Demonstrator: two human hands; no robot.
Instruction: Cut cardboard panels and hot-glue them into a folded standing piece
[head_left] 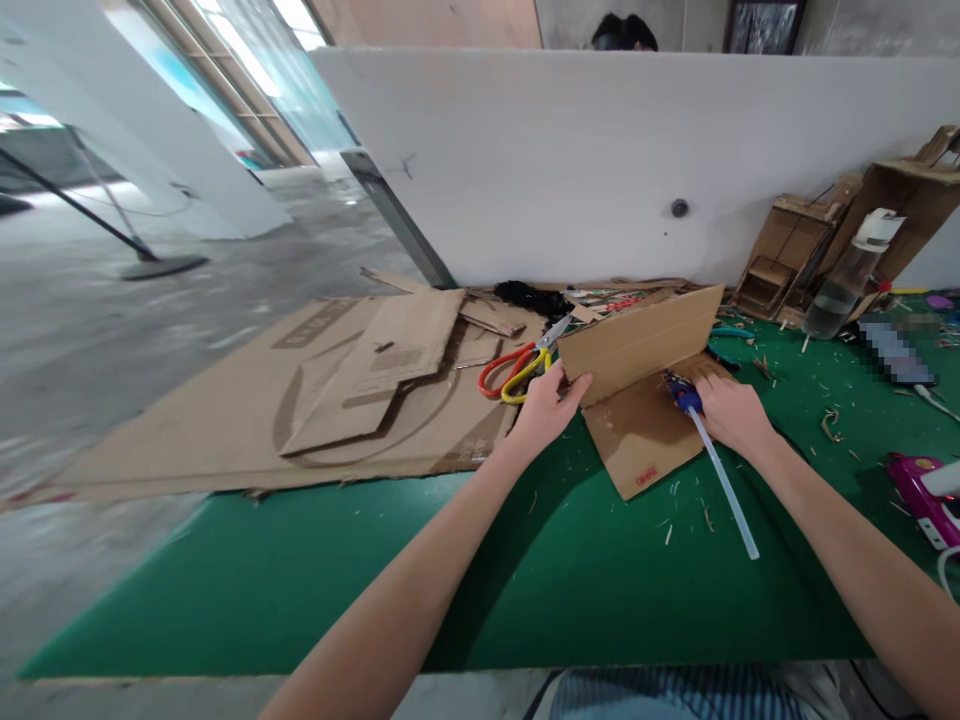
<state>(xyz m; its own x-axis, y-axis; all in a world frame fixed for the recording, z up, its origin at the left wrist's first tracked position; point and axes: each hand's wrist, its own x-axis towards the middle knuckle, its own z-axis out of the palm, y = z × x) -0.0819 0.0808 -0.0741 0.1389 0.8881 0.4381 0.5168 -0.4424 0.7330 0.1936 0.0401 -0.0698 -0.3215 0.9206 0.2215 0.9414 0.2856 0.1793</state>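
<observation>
A folded piece of cardboard stands before me, with one panel (641,340) raised and a lower panel (637,450) lying on the green tabletop. My left hand (549,408) grips the raised panel at its left edge, thumb on the near side. A blue hot glue gun (682,392) is in my right hand (733,412), over the lower panel near the fold. From its back a long translucent glue stick (724,485) points toward me. My right fingers are partly hidden, and so is the nozzle. Red and yellow-handled scissors (517,374) lie just beyond my left hand.
Large cardboard sheets (217,420) cover the table's left side. On the right are a clear bottle (840,285), a phone (896,350) with a cable, a pink device (926,500) and scattered scraps. A white partition (555,170) rises behind; a person's head (625,32) shows above it.
</observation>
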